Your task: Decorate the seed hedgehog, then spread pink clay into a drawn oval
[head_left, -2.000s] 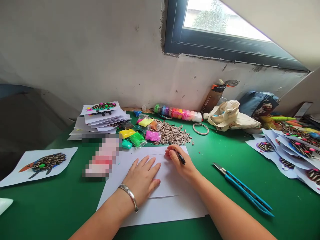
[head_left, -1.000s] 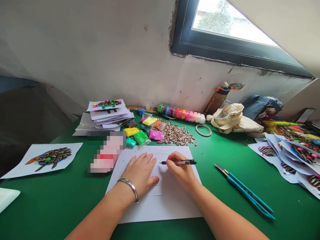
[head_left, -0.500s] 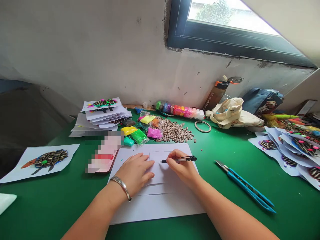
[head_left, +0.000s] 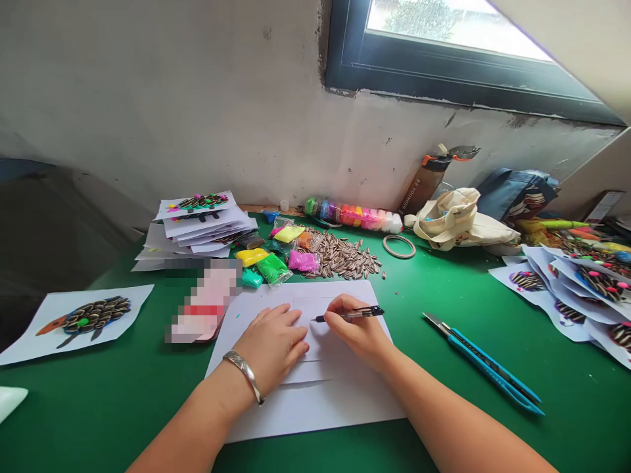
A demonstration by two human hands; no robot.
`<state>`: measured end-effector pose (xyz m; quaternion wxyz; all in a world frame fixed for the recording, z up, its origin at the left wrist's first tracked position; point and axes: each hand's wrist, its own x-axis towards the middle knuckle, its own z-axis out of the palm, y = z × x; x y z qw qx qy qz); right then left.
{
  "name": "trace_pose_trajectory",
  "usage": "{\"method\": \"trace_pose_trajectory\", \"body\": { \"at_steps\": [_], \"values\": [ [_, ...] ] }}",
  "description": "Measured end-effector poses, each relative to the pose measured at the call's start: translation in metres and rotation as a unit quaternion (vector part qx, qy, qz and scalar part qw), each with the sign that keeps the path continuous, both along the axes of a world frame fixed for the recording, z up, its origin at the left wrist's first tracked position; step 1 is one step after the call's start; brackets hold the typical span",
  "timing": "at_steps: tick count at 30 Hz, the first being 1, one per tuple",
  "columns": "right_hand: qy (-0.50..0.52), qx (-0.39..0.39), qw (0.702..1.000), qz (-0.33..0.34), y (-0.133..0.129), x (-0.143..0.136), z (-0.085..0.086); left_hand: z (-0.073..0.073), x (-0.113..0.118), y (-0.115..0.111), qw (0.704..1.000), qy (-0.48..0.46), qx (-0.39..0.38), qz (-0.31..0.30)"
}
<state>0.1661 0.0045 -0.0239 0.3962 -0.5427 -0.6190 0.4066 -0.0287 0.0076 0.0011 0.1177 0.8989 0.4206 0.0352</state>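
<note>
My left hand [head_left: 276, 341] lies flat on the white paper [head_left: 359, 401], fingers spread a little, with a silver bangle at the wrist. Pinched in my right hand [head_left: 355, 332] is a black pen [head_left: 352, 315], its tip at the paper's upper middle, just right of my left fingers. Smaller sheets with straight edges lie on top of the large paper. Bags of coloured clay [head_left: 273, 269] and a heap of striped seeds [head_left: 348, 257] are behind the paper.
A blue cutter [head_left: 486, 364] lies right of the paper. Left are a blurred pink phone [head_left: 210, 302] and a seed picture [head_left: 98, 315]. Stacked sheets [head_left: 197, 226] stand behind. Further back are a tape roll [head_left: 399, 246], a cloth bag [head_left: 453, 220] and a bottle [head_left: 426, 184].
My left hand has shifted slightly right and down on the paper. The pen in my right hand has moved slightly left. The whole view has shifted a little.
</note>
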Motion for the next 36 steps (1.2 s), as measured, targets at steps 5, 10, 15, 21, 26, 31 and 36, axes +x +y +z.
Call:
{"method": "trace_pose_trajectory", "body": {
  "at_steps": [5, 10, 15, 21, 26, 31, 36],
  "values": [
    [-0.008, 0.004, 1.0, 0.001, -0.0004, 0.0001, -0.0002, -0.0009, 0.0001, -0.0004, 1.0, 0.0, -0.007, -0.001],
    [-0.008, 0.001, 1.0, 0.008, -0.0006, 0.0, 0.001, -0.0016, 0.0012, -0.001, 1.0, -0.004, -0.021, 0.002],
    [-0.014, -0.008, 1.0, 0.004, -0.0005, -0.0009, 0.0024, -0.0023, 0.0006, -0.0005, 0.999, -0.002, -0.036, 0.004],
    [-0.018, -0.003, 1.0, 0.005, 0.0002, -0.0009, 0.0007, 0.0001, 0.0012, -0.0004, 0.999, 0.0, -0.049, 0.009],
    [-0.024, -0.002, 1.0, 0.01, 0.0003, -0.0011, -0.0021, -0.0001, 0.0023, -0.0002, 0.998, 0.01, -0.054, 0.012],
    [-0.03, 0.001, 1.0, 0.002, 0.0005, -0.0025, -0.0032, -0.0005, 0.0015, -0.0003, 0.998, 0.015, -0.058, 0.01],
    [-0.026, 0.0, 1.0, -0.008, 0.0, -0.0035, -0.003, 0.0008, 0.0025, -0.0004, 0.998, 0.023, -0.058, 0.009]
  ]
}}
